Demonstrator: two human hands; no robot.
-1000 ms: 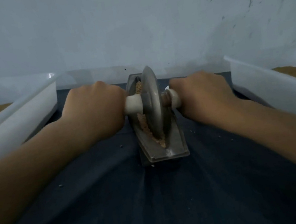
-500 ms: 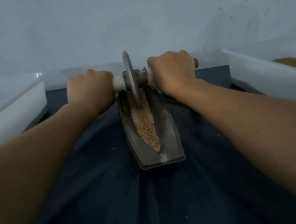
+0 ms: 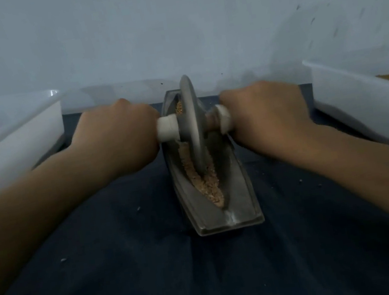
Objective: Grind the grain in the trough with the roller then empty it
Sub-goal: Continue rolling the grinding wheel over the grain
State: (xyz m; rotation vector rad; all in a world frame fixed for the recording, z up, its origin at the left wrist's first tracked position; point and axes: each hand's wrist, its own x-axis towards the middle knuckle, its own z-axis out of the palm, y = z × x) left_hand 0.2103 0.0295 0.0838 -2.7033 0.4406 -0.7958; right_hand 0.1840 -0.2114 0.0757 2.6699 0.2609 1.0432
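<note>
A grey boat-shaped metal trough (image 3: 241, 206) lies lengthwise on the dark cloth, its blunt end toward me. Tan crushed grain (image 3: 211, 185) fills its groove. The roller (image 3: 193, 124), a grey metal disc on an axle with white handle ends, stands upright in the groove around the trough's middle. My left hand (image 3: 115, 137) is closed around the left handle. My right hand (image 3: 266, 110) is closed around the right handle. Each fist hides most of its handle.
A white plastic tub (image 3: 13, 150) stands at the left and another white tub (image 3: 365, 105) at the right, each showing tan grain inside. A pale wall rises just behind the trough. A few stray grains (image 3: 63, 260) lie on the dark cloth (image 3: 158, 280).
The roller was near the trough's middle, rolled to the far end half a second ago, and has now come back toward me to the middle. Both hands moved with it.
</note>
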